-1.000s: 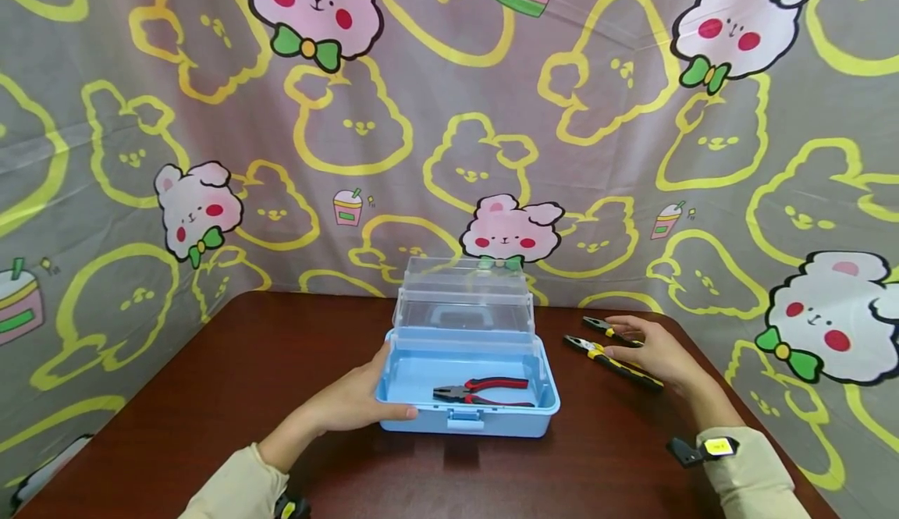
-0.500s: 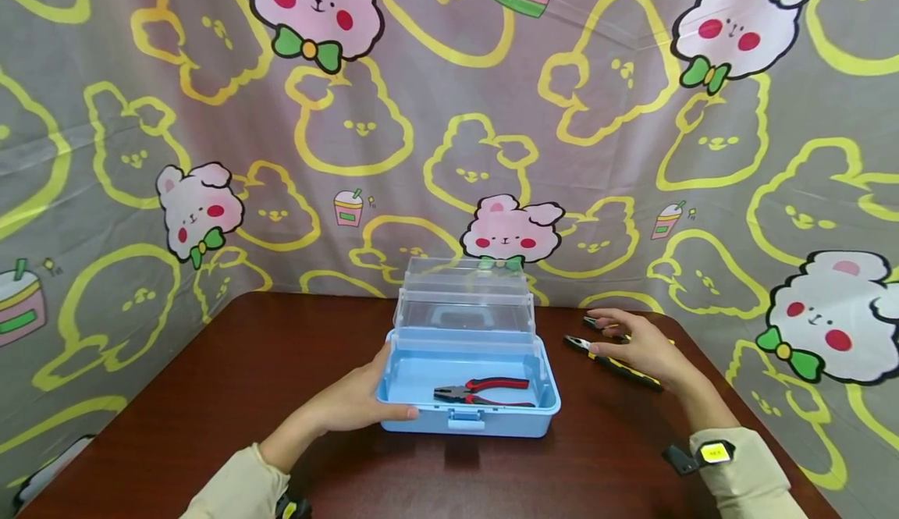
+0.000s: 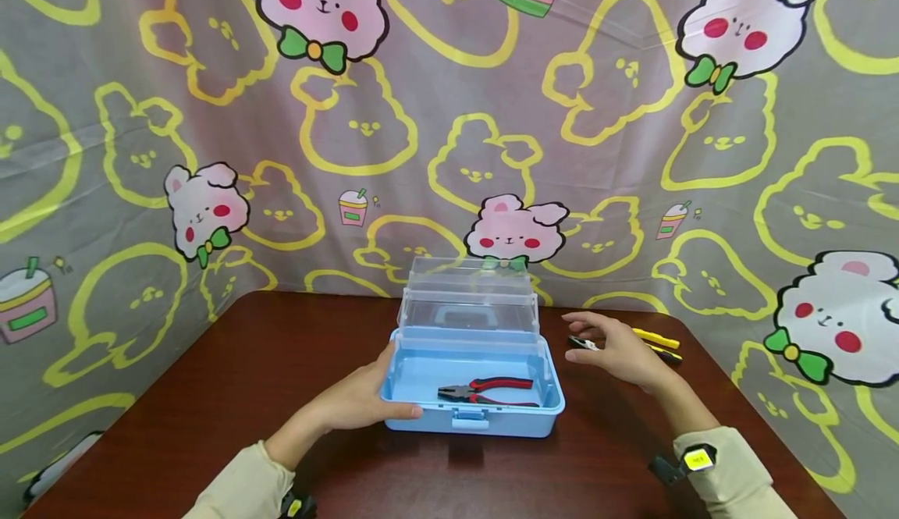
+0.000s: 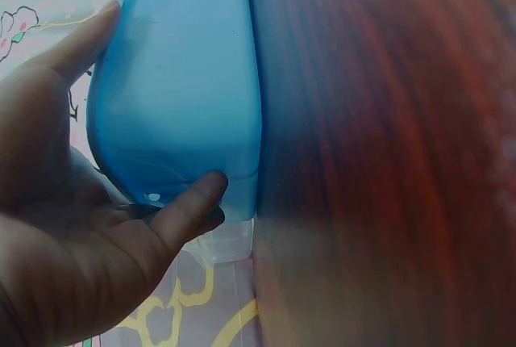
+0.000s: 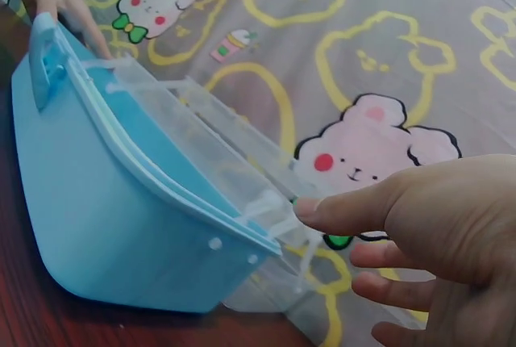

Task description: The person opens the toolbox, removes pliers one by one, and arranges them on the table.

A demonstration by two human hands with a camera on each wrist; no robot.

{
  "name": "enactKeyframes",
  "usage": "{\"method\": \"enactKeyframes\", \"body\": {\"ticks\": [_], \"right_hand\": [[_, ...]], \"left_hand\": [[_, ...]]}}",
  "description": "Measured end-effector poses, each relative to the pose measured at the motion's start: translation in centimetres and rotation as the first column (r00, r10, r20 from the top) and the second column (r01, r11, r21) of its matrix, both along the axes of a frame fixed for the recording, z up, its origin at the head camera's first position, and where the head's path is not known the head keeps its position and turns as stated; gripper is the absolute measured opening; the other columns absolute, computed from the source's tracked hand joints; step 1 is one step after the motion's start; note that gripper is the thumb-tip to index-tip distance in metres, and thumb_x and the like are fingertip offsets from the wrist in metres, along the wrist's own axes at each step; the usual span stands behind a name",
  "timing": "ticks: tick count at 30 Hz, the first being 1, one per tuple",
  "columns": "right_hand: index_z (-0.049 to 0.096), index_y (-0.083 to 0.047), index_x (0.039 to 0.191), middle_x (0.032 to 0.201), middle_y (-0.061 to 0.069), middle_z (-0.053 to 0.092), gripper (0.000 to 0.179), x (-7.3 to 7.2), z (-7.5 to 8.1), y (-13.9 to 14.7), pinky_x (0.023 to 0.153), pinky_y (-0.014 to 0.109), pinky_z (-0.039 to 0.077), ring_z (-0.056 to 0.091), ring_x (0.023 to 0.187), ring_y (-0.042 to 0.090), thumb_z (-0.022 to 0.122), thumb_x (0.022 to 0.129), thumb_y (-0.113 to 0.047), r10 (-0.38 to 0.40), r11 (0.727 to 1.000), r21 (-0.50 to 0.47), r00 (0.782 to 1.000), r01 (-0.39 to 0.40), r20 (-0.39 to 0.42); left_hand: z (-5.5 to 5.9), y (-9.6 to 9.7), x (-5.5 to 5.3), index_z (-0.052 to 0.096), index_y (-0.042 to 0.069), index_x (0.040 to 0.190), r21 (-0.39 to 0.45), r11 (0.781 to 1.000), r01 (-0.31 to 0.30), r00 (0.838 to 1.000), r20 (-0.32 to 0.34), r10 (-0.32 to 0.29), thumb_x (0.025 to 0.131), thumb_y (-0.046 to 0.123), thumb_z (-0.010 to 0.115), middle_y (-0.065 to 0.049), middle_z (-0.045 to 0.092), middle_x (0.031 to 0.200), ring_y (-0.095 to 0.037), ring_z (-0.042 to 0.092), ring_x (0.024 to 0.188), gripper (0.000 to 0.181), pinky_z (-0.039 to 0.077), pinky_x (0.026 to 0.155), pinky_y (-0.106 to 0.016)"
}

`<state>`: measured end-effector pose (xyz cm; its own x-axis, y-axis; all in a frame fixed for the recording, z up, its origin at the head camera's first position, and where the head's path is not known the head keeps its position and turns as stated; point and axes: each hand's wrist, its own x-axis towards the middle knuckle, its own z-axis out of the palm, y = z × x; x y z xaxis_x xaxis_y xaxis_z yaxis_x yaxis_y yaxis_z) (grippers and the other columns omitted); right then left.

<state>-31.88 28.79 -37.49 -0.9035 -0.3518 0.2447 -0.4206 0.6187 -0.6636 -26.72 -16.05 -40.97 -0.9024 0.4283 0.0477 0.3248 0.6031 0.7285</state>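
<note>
In the head view a light blue toolbox (image 3: 470, 424) stands on the table with its clear lid (image 3: 469, 308) raised. Inside it lie pliers (image 3: 492, 386) with red and black handles. My left hand (image 3: 354, 402) holds the box's left end, thumb over the front rim and fingers along the side; the left wrist view shows this hand (image 4: 97, 194) close up. To the right of the box my right hand (image 3: 618, 351) hovers with relaxed, spread fingers and nothing in them. Behind it lie yellow-and-black pliers (image 3: 656, 339), partly hidden by the hand.
The dark wooden table (image 3: 281, 347) spreads to both sides of the box. A patterned curtain (image 3: 393, 191) with cartoon bears hangs behind and at the sides. In the right wrist view the toolbox (image 5: 137, 202) shows its right end, just left of the thumb.
My right hand has lifted off the yellow-and-black pliers and moved left toward the toolbox. The left hand keeps its hold on the box. The head view has shifted slightly.
</note>
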Motion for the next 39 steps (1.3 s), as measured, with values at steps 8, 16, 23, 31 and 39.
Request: {"method": "enactKeyframes", "body": {"ticks": [8,16,23,31,39], "right_hand": [[0.062,-0.007,0.139,0.125,0.011,0.065,0.055,0.4,0.8,-2.4,0.091,0.045,0.053,0.061,0.112,0.037,0.083,0.09,-0.021,0.091,0.994,-0.064,0.995,-0.089,0.031],[0.066,-0.006,0.134,0.122,0.011,0.068,0.049,0.8,1.0,-4.8,0.089,0.048,0.055,0.065,0.103,0.03,0.083,0.09,-0.015,0.183,0.983,0.011,0.983,-0.183,-0.014],[0.068,-0.008,0.133,0.12,0.008,0.071,0.05,1.0,1.1,-6.5,0.083,0.045,0.056,0.067,0.101,0.031,0.085,0.089,-0.025,0.25,0.967,0.074,0.966,-0.245,-0.067],[0.065,-0.007,0.138,0.129,0.009,0.069,0.05,1.1,0.9,-9.0,0.094,0.051,0.053,0.067,0.11,0.025,0.081,0.093,-0.023,0.376,0.926,0.054,0.927,-0.375,-0.014],[0.062,-0.003,0.139,0.135,0.014,0.065,0.051,0.8,0.0,-11.0,0.099,0.055,0.049,0.065,0.119,0.03,0.08,0.094,-0.019,0.447,0.892,0.044,0.892,-0.45,0.066]], "left_hand": [[0.0,0.0,-0.1,0.001,0.006,0.166,0.03,1.0,0.001,1.0,0.016,-0.001,0.08,0.057,0.085,-0.023,0.034,0.16,-0.033,0.051,0.13,0.13,0.043,0.104,-0.057],[0.1,-0.1,0.0,0.001,0.006,0.166,0.038,0.999,0.014,1.0,0.013,-0.014,0.081,0.055,0.085,-0.024,0.035,0.159,-0.035,0.051,0.129,0.129,0.043,0.103,-0.057],[0.2,-0.1,-0.1,0.0,0.007,0.166,0.037,0.999,0.025,1.0,0.008,-0.026,0.082,0.054,0.084,-0.024,0.034,0.159,-0.035,0.052,0.129,0.128,0.044,0.102,-0.058],[0.1,0.0,-0.1,0.0,0.006,0.166,0.03,0.999,0.024,1.0,0.001,-0.024,0.082,0.054,0.085,-0.025,0.033,0.16,-0.034,0.05,0.13,0.129,0.042,0.104,-0.057],[0.0,0.1,-0.1,0.001,0.005,0.166,0.023,1.0,0.015,1.0,0.007,-0.015,0.081,0.056,0.084,-0.024,0.033,0.16,-0.035,0.05,0.13,0.13,0.043,0.103,-0.058]]}}
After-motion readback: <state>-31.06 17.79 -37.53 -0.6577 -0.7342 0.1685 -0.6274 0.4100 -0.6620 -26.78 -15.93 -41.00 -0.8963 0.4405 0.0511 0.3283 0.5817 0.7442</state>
